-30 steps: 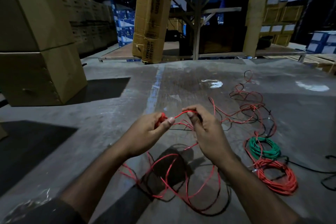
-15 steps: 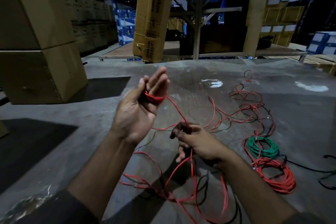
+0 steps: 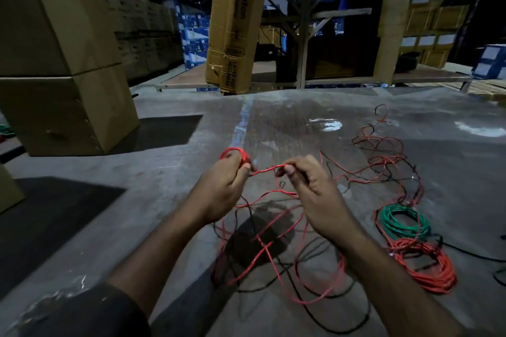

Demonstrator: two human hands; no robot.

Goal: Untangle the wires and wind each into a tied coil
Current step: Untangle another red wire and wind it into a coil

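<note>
Red wire (image 3: 267, 169) crosswise between hands

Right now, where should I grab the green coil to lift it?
Pinch the green coil on its left arc, from above: it lies flat on the floor, and that side looks freest; its near edge meets the orange-red coil.

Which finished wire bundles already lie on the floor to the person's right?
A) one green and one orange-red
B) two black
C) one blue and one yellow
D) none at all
A: a green coil lies beside an orange-red coil on the floor, to the right of the right hand, which pinches the red wire.
</note>
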